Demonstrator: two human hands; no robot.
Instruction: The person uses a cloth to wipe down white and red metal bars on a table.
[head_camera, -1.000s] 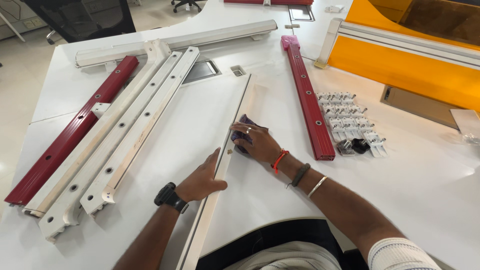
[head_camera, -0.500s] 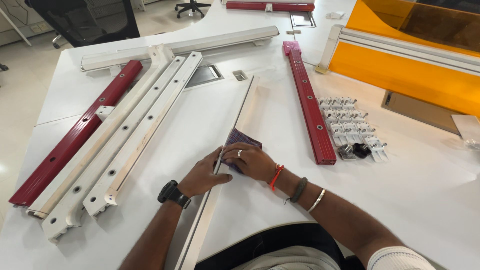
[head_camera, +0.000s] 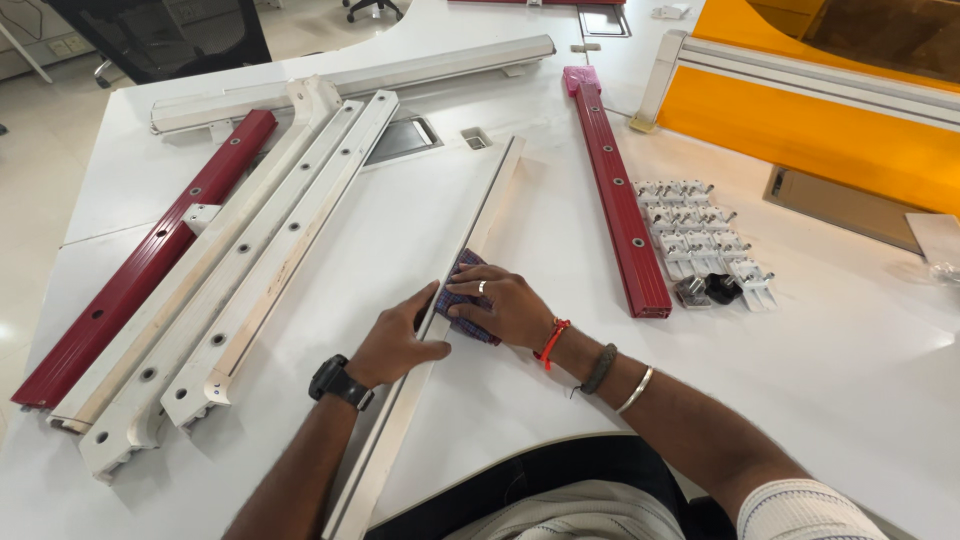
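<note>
Since half a second ago the right hand (head_camera: 505, 305) and its cloth (head_camera: 462, 292) have barely shifted along the long white rail (head_camera: 478, 228); a full second ago they sat a little farther up it, so the rubbing runs in short strokes. That hand lies flat, fingers spread, pressing the folded purple checked cloth onto the rail, pinning rather than gripping it. The left hand (head_camera: 395, 345) curls loosely over the rail's near stretch, thumb on top, steadying it against the desk (head_camera: 850, 370).

To wipe well, I would judge, the steadying hand should stay close behind the cloth so the thin strip does not skate on the smooth top, and the pressure should stay even along the rail's raised lip.

That rail is slim, pale and matt, lying diagonally from the person's lap toward the far edge. Left of it lie broader white bars (head_camera: 250, 270) with round holes and bracket ends, then a glossy ribbed dark red bar (head_camera: 150, 260). Right of it lies a second red bar (head_camera: 615, 200), and beyond that a cluster of small white clips (head_camera: 700, 235).
</note>
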